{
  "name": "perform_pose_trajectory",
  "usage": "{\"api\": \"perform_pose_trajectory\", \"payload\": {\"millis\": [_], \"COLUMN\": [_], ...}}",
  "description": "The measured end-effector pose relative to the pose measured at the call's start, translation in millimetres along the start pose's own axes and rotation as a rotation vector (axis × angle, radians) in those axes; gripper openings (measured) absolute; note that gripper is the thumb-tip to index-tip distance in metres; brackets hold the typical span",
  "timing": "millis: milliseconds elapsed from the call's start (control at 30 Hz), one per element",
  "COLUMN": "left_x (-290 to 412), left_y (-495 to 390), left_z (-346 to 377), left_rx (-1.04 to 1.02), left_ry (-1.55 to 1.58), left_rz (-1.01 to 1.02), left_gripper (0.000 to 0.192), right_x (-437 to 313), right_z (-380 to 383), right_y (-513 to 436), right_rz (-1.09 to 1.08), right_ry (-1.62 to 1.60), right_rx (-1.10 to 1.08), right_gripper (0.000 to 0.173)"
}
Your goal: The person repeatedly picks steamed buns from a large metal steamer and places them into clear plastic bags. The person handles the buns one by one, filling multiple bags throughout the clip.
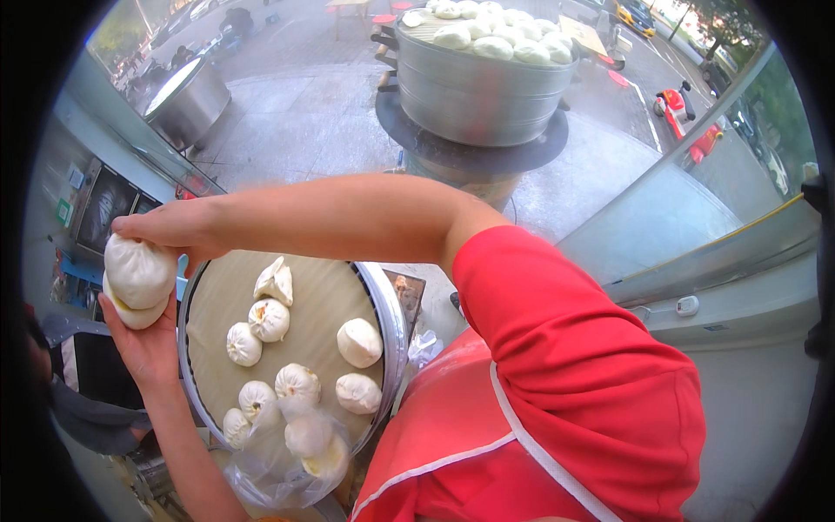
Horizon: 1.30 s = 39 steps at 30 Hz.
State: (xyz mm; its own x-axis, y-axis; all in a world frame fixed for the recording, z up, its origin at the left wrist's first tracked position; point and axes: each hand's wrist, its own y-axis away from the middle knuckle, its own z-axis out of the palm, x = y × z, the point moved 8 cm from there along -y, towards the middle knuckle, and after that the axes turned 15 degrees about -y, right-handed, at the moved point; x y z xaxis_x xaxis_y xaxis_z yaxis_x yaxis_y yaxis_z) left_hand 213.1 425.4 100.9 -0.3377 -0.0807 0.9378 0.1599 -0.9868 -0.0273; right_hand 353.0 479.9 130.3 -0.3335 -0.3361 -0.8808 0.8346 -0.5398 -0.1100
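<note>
Two white steamed buns are stacked between my hands at the far left. My right hand (173, 231) reaches across from the red sleeve and grips the pleated upper bun (140, 271) from above and behind. Beneath it, the lower bun (135, 316), with a yellowish patch at its edge, rests in the fingers of my left hand (147, 349). Below and to the right is a round steamer tray (313, 346) with a tan liner. Several pleated buns (268, 320) and two smoother ones (359, 342) lie on it. A clear plastic bag (261, 479) with buns inside overlaps its near edge.
Beyond my right arm, a stacked metal steamer (483, 104) full of buns (492, 47) stands on a round stove top (450, 153). A large steel pot (189, 107) is at upper left. Another person's dark sleeve (94, 417) shows at left. A glass panel (659, 215) borders the right.
</note>
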Motion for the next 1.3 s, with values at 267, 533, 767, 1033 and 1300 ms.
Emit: {"api": "perform_pose_trajectory", "payload": {"millis": [267, 533, 767, 1033, 1300], "left_x": [-110.7, -147.6, -183.6, -164.9, -46.2], "left_y": [-81.6, -165.4, -169.9, -141.6, -20.7], "left_z": [185.1, 337.5, 399.7, 337.0, 193.3], "left_rx": [-0.233, -0.230, -0.147, -0.098, -0.069], "left_ry": [-0.303, -1.169, -0.936, -0.400, -1.057], "left_rz": [-0.484, -0.370, -0.233, -0.162, -0.265], "left_gripper": [0.061, 0.085, 0.080, 0.055, 0.057], "right_x": [15.6, -41.9, -100.0, -100.7, 3.7], "right_z": [-179.9, -322.5, -391.1, -347.3, -197.2], "right_y": [77.1, 159.9, 196.0, 164.9, 116.7], "right_rz": [-0.076, -0.256, -0.361, -0.175, 0.137], "right_ry": [-0.613, -0.935, -0.325, -0.127, -0.916], "right_rx": [0.166, 0.288, 0.694, 0.394, 0.062], "right_gripper": [0.060, 0.061, 0.056, 0.099, 0.069]}}
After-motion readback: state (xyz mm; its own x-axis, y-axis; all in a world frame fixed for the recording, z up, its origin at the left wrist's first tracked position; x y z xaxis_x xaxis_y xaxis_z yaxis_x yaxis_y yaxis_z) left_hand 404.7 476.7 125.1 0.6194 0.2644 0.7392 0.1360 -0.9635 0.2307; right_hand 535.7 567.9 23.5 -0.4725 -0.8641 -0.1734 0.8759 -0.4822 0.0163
